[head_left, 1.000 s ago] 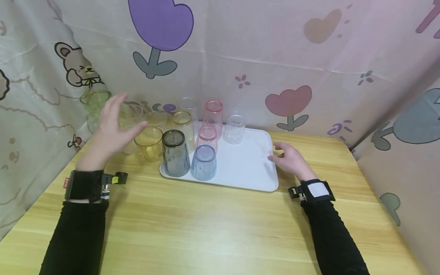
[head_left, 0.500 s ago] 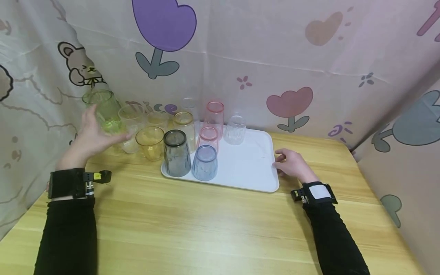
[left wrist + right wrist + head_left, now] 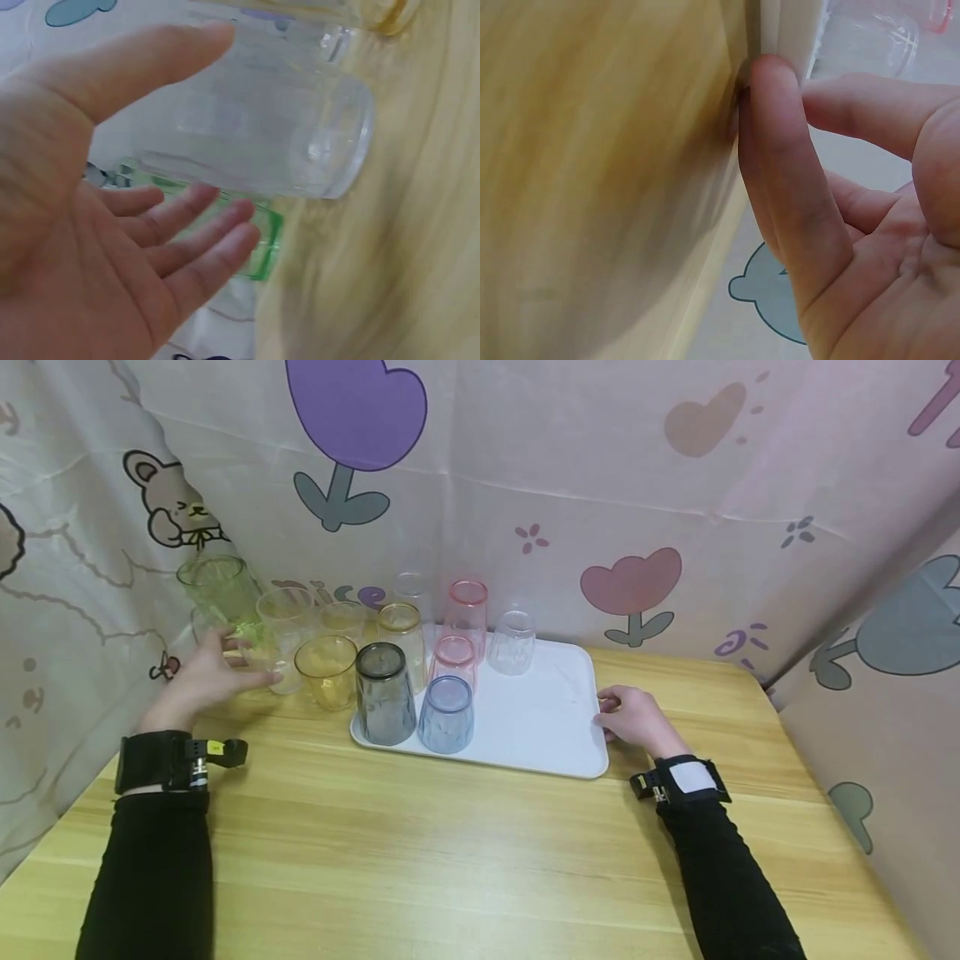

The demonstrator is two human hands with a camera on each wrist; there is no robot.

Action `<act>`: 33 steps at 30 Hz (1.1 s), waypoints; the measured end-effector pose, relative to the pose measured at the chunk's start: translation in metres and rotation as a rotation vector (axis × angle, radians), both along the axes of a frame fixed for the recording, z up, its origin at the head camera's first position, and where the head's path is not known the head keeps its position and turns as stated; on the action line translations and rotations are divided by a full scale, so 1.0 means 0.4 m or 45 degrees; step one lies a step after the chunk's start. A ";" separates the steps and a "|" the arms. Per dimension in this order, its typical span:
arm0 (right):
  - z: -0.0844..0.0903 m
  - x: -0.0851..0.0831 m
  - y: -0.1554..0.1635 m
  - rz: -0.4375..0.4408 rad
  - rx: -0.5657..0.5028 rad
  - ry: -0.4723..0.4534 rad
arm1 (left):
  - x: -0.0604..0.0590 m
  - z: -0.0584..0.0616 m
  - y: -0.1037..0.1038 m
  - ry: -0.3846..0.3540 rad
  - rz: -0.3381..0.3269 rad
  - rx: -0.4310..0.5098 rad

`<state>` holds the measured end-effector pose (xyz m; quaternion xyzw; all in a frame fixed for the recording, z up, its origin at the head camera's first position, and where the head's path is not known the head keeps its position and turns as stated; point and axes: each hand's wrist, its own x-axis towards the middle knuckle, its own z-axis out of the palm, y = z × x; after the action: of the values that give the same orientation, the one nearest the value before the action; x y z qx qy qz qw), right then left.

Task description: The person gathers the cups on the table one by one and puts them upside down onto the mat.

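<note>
My left hand reaches in beside a tall clear drinking glass at the left of the table. In the left wrist view its thumb and loosely bent fingers spread to either side of that glass, without a visible grip. Behind the fingers stands a green glass. At the tray's right end, my right hand pinches the rim of the white tray; the right wrist view has the thumb on one side and fingers on the other.
On the tray's left half stand several upside-down glasses, among them a grey glass, a blue glass and a pink glass. A small clear glass is at its back. A yellow glass stands left of the tray. A patterned curtain closes the back.
My left hand has moved left and lowered from above the glasses, passing the green glass, to beside the clear glass. My right hand has closed its fingers on the tray's edge.
</note>
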<state>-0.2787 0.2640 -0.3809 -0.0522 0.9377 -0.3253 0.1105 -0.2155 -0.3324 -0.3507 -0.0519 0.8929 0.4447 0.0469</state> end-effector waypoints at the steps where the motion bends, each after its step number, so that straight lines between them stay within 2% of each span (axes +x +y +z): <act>1: 0.000 0.000 0.000 -0.002 -0.001 0.002 | -0.002 -0.003 0.000 0.008 0.003 0.009; 10: 0.000 0.000 0.001 -0.006 -0.002 0.003 | -0.010 -0.028 0.009 0.067 -0.004 -0.011; 19: -0.003 -0.001 0.001 -0.005 -0.022 -0.004 | -0.026 -0.043 0.018 0.118 0.031 -0.020; 26: -0.004 0.001 0.002 -0.011 -0.029 -0.005 | -0.022 -0.041 0.019 0.100 0.058 0.000; 33: -0.004 0.001 0.001 -0.006 -0.029 -0.003 | -0.003 -0.019 0.013 0.113 0.116 -0.019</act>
<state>-0.2783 0.2645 -0.3824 -0.0509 0.9340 -0.3361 0.1104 -0.2167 -0.3272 -0.3584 -0.0731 0.8941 0.4416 -0.0136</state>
